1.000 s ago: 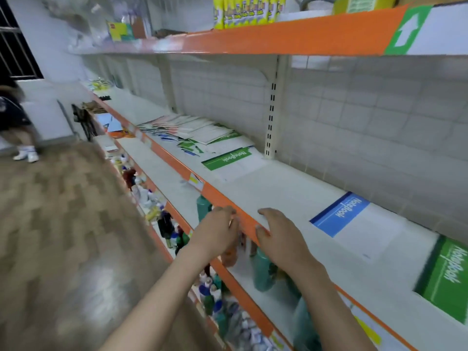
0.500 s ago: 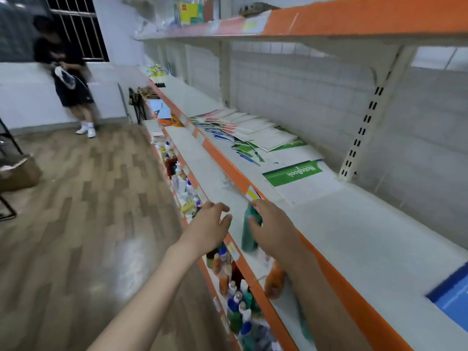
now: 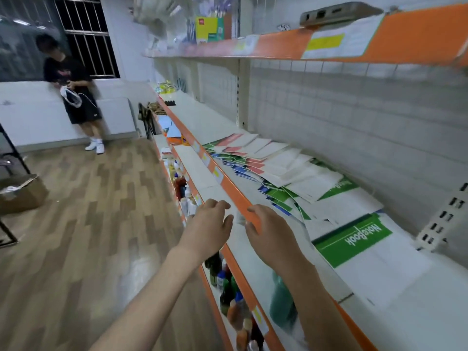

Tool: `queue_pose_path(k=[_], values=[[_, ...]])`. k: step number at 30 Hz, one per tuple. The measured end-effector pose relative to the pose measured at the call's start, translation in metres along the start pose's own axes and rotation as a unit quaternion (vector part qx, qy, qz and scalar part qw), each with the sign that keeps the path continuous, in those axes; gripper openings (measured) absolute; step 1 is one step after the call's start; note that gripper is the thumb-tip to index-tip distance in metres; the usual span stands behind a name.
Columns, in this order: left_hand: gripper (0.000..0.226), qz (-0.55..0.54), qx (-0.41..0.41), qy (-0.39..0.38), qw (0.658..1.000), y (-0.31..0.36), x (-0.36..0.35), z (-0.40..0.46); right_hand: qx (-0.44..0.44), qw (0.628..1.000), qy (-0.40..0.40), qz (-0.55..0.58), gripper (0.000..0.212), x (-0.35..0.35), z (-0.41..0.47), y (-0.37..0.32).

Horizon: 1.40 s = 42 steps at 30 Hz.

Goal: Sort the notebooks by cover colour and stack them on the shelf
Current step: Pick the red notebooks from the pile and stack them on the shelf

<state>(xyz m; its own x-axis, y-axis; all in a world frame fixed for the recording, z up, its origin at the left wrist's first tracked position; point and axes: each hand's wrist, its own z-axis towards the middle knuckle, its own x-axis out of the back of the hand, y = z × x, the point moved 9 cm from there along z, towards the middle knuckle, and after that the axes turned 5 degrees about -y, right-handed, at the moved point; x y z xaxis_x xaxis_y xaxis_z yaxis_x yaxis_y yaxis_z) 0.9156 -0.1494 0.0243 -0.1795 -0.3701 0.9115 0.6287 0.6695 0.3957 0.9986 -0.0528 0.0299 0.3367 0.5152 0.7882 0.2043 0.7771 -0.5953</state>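
Observation:
A loose heap of notebooks (image 3: 268, 163) with green, blue, red and white covers lies spread along the white shelf (image 3: 222, 122). A single green-banded notebook (image 3: 359, 239) lies nearer, to the right of my hands. My left hand (image 3: 210, 226) hovers in front of the shelf's orange front edge (image 3: 235, 196), fingers loosely curled, holding nothing. My right hand (image 3: 268, 231) is at that orange edge, fingers bent near it, also holding nothing. Both hands are short of the heap.
A lower shelf (image 3: 228, 282) under my arms holds several bottles. An upper orange-edged shelf (image 3: 278, 46) carries boxes. A person (image 3: 73, 92) stands by the far wall on the wooden floor. A cardboard box (image 3: 22, 193) sits at the left.
The view has travelled left along the shelf: the blue and far green notebooks have left the frame and the mixed heap has come closer. Both hands stay together at the shelf edge.

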Motion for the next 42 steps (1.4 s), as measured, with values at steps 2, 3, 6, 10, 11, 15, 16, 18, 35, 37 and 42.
queue_pose_path(k=[2,3,6,10,11,15,16,18,35,37,42], values=[[0.037,-0.006,0.001,-0.014,1.0,-0.01,-0.006,0.014,-0.004,1.0,-0.008,-0.003,0.041,-0.007,0.018,0.001],[0.037,-0.007,-0.002,-0.02,1.0,-0.015,-0.008,0.021,-0.006,1.0,-0.01,-0.004,0.041,-0.011,0.027,0.001],[0.037,-0.01,-0.006,-0.032,0.999,-0.032,-0.015,0.046,-0.015,1.0,-0.016,-0.01,0.04,-0.023,0.052,0.004],[0.038,-0.018,-0.007,-0.063,0.998,-0.058,-0.026,0.087,-0.033,0.999,-0.012,-0.02,0.039,-0.037,0.089,0.009],[0.038,-0.019,-0.013,-0.066,0.998,-0.064,-0.027,0.1,-0.038,0.999,-0.008,-0.024,0.039,-0.04,0.101,0.009],[0.039,-0.012,-0.05,-0.078,0.996,-0.082,-0.018,0.156,-0.051,0.998,0.029,-0.034,0.036,-0.047,0.16,0.001],[0.039,-0.007,-0.063,-0.078,0.995,-0.086,-0.012,0.172,-0.054,0.997,0.041,-0.034,0.035,-0.048,0.175,-0.004],[0.039,-0.004,-0.082,-0.073,0.994,-0.099,0.004,0.204,-0.058,0.996,0.059,-0.03,0.035,-0.052,0.205,-0.013],[0.037,-0.015,-0.183,-0.149,0.972,-0.183,0.023,0.362,-0.153,0.977,0.138,-0.057,0.035,-0.079,0.366,-0.016],[0.037,-0.013,-0.188,-0.157,0.969,-0.19,0.017,0.374,-0.159,0.975,0.141,-0.059,0.036,-0.079,0.382,-0.01],[0.038,-0.023,-0.176,-0.152,0.972,-0.21,0.017,0.424,-0.168,0.974,0.142,-0.055,0.039,-0.08,0.426,0.005]])
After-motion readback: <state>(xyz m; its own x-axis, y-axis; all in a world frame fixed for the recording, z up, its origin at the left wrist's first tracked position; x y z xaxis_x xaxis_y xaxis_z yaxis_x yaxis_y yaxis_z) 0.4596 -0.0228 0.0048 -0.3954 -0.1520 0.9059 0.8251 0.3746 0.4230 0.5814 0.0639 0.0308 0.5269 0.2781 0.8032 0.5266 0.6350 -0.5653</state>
